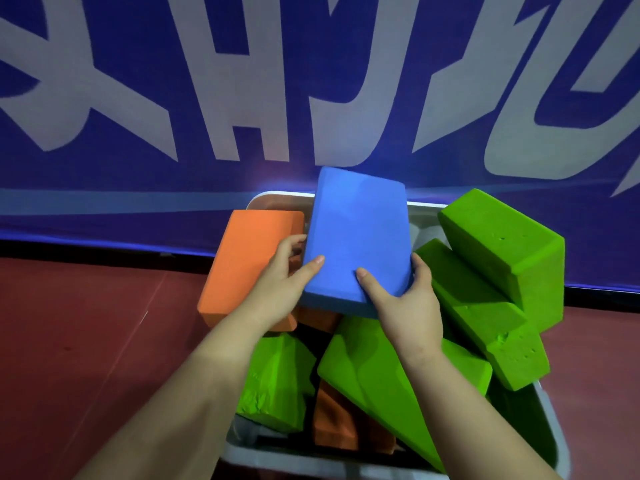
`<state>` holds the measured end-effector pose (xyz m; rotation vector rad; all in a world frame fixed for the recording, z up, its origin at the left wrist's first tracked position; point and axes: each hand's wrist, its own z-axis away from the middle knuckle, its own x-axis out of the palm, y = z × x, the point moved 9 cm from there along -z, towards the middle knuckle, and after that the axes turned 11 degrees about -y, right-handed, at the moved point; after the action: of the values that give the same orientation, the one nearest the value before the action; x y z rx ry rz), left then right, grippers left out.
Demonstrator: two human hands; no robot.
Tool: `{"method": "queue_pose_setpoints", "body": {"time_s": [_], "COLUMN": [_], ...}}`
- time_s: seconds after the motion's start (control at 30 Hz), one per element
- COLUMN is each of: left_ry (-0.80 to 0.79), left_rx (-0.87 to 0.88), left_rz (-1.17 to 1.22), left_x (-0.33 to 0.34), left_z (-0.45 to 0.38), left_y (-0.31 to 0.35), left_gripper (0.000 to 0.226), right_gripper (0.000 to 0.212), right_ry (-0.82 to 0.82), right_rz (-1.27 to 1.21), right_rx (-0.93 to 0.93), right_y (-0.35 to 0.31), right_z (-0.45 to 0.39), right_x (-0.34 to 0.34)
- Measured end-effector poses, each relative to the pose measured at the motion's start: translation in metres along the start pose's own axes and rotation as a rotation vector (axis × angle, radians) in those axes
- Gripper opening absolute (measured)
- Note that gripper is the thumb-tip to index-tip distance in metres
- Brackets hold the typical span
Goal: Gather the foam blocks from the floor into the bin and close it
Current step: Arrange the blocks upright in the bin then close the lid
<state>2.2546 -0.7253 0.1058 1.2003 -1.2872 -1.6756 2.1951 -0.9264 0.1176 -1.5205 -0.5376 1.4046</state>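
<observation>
While held over the bin (550, 431) at frame centre, blue block (356, 237) is gripped by left hand (277, 282), right hand (401, 303), green blocks (498, 271) piled right.

A blue foam block (356, 237), a flat rectangular slab, lies tilted on top of the pile with its broad face up and its far end over the rim of the grey bin (550, 420), which stands open. Left of it an orange block (242, 261) leans out over the bin's left edge. Several green blocks (491, 271) are heaped at angles to the right and front, with more orange ones lower down.
</observation>
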Motion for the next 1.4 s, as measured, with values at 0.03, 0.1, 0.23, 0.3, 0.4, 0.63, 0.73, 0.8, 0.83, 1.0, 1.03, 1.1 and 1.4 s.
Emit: {"method": "queue_pose_setpoints", "body": {"time_s": [0.03,0.1,0.23,0.3,0.4,0.63,0.73,0.8,0.83,1.0,1.03,1.1,1.4], "left_ry": [0.02,0.091,0.23,0.279,0.292,0.235,0.262,0.274,0.274,0.238,0.21,0.135,-0.225], "left_rx": [0.023,0.064,0.053,0.003,-0.123,-0.217,-0.234,-0.216,-0.207,-0.201,-0.181,-0.111,0.183], "left_rz": [0.025,0.068,0.13,0.138,0.134,0.058,-0.102,-0.2,-0.234,-0.645,-0.724,-0.828,-1.109], "left_x": [-0.007,-0.029,-0.083,-0.102,-0.111,-0.109,-0.114,-0.115,-0.115,-0.095,-0.085,-0.06,0.112], "left_z": [0.002,0.009,0.03,0.04,0.046,0.042,0.041,0.038,0.036,0.019,0.012,-0.003,-0.06], "left_y": [0.004,0.009,0.002,-0.01,-0.04,-0.054,-0.044,-0.031,-0.024,0.022,0.035,0.065,0.174], "left_gripper": [0.031,0.033,0.027,0.025,0.027,0.047,0.078,0.073,0.07,0.07,0.07,0.07,0.071], "right_gripper": [0.092,0.091,0.088,0.088,0.09,0.09,0.088,0.086,0.085,0.081,0.08,0.078,0.066], "right_ry": [-0.01,-0.037,-0.095,-0.14,-0.227,-0.333,-0.329,-0.311,-0.295,-0.21,-0.169,-0.075,0.333], "right_rz": [-0.007,-0.021,0.036,0.11,0.208,0.238,0.216,0.229,0.254,0.445,0.498,0.608,0.72], "right_rx": [-0.017,-0.051,-0.144,-0.176,-0.177,-0.145,-0.15,-0.161,-0.172,-0.281,-0.31,-0.363,-0.33], "right_y": [-0.008,-0.027,-0.068,-0.081,-0.079,-0.065,-0.067,-0.07,-0.072,-0.088,-0.093,-0.101,-0.078], "right_z": [0.0,0.001,0.006,0.009,0.013,0.011,0.009,0.007,0.007,0.005,0.005,0.005,-0.005], "right_x": [0.004,0.017,0.054,0.078,0.11,0.12,0.11,0.101,0.095,0.06,0.048,0.021,-0.141]}}
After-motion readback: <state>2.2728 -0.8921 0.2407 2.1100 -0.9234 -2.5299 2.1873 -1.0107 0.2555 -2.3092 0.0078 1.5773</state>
